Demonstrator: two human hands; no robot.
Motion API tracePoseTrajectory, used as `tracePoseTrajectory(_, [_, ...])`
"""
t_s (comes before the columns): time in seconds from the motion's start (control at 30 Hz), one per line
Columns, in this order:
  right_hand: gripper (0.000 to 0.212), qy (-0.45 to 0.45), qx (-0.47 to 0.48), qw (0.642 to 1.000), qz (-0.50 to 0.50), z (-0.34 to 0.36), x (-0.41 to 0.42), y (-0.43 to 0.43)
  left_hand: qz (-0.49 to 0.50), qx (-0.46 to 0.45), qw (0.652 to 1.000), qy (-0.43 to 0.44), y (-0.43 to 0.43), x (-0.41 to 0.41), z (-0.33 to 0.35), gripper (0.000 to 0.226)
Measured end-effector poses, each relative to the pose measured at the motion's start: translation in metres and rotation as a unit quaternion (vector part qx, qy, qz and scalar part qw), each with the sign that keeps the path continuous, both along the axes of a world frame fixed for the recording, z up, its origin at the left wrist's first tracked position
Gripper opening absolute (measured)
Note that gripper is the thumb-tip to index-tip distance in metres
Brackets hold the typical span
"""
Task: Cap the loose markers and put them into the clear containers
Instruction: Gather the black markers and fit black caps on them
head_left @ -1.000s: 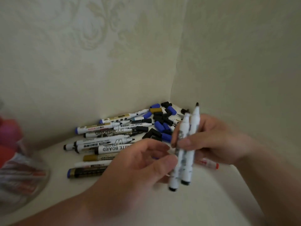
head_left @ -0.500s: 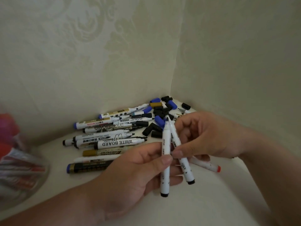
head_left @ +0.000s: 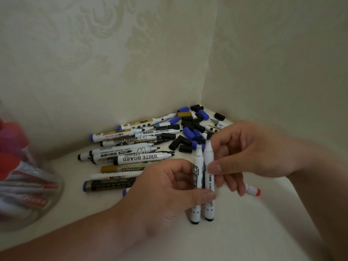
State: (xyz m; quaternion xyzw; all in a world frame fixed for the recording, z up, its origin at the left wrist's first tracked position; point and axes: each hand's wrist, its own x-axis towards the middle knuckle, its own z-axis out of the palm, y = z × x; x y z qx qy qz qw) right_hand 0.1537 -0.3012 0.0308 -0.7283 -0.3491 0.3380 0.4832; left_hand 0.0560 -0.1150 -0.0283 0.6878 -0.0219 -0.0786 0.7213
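White marker pair [head_left: 198, 178] held side by side, near upright, tips up, just in front of the marker pile [head_left: 131, 158]. L hand [head_left: 165, 187] clamps the pair low w/ thumb + curled fingers. R hand [head_left: 252, 151] pinches the upper barrels, thumb on front. Loose caps [head_left: 188, 131], black + blue, at the pile's right end. Red-ended marker [head_left: 253, 191] lies right of the pile, under R hand. Clear container [head_left: 28, 187] well left of the pile, blurred, reddish contents.

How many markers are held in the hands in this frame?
2. Both stand upright side by side between the hands: the left marker by the left hand, the right marker by the right hand. Fingers could hide another.
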Motion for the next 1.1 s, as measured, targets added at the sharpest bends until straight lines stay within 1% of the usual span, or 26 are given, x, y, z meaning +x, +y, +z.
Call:
tracePoseTrajectory(0.07, [0.002,0.005,-0.026,0.999,0.023,-0.002,0.001,-0.003,-0.005,0.018,1.000,-0.006,-0.001,-0.001,-0.001,0.029])
tracePoseTrajectory(0.2, [0.015,-0.009,-0.038,0.999,0.036,-0.004,0.004,-0.008,-0.004,0.043,0.999,-0.003,-0.003,-0.002,0.000,0.029])
tracePoseTrajectory(0.37, [0.017,0.007,-0.013,0.998,0.060,-0.006,0.008,-0.006,0.025,0.052,0.998,-0.003,-0.005,-0.004,0.005,0.032])
tracePoseTrajectory(0.47, [0.026,0.010,0.003,0.999,0.046,-0.008,0.009,-0.004,0.028,0.056,0.998,-0.004,-0.005,-0.005,0.006,0.033])
tracePoseTrajectory(0.57, [0.025,0.002,0.012,0.999,0.041,-0.010,0.010,-0.004,0.026,0.063,0.998,0.000,-0.005,-0.006,0.006,0.031])
tracePoseTrajectory(0.7, [0.026,-0.005,0.013,0.999,0.034,-0.015,0.013,-0.003,0.006,0.058,0.998,0.029,-0.005,-0.005,0.008,0.035])
tracePoseTrajectory(0.8, [0.015,0.000,0.005,0.999,0.040,-0.011,0.009,-0.004,-0.014,0.063,0.997,0.040,-0.007,-0.004,0.010,0.030])
tracePoseTrajectory(0.87, [0.021,-0.007,0.018,1.000,0.001,-0.002,0.010,-0.015,-0.011,0.069,0.996,0.048,-0.007,-0.004,0.011,0.026])
tracePoseTrajectory(0.9, [0.026,-0.033,0.028,0.998,-0.054,0.005,0.012,-0.024,-0.011,0.074,0.996,0.053,-0.007,-0.003,0.012,0.027])
tracePoseTrajectory(0.93, [0.029,-0.087,0.026,0.987,-0.130,0.010,0.018,-0.035,-0.010,0.082,0.995,0.057,-0.007,-0.003,0.012,0.029])
tracePoseTrajectory(0.97, [0.027,-0.161,-0.003,0.964,-0.213,0.015,0.025,-0.046,-0.010,0.088,0.994,0.060,-0.007,-0.003,0.012,0.031])
tracePoseTrajectory(1.0, [0.021,-0.243,-0.064,0.925,-0.284,0.017,0.032,-0.057,-0.010,0.093,0.994,0.063,-0.007,-0.003,0.012,0.033])
tracePoseTrajectory(1.03, [0.015,-0.306,-0.143,0.884,-0.322,0.018,0.039,-0.064,-0.010,0.093,0.994,0.064,-0.007,-0.002,0.013,0.035])
tracePoseTrajectory(1.07, [0.012,-0.335,-0.214,0.857,-0.328,0.018,0.044,-0.069,-0.010,0.088,0.994,0.064,-0.008,-0.002,0.012,0.037])
tracePoseTrajectory(1.1, [0.012,-0.334,-0.264,0.849,-0.314,0.016,0.046,-0.070,-0.009,0.083,0.994,0.064,-0.008,-0.001,0.012,0.038])
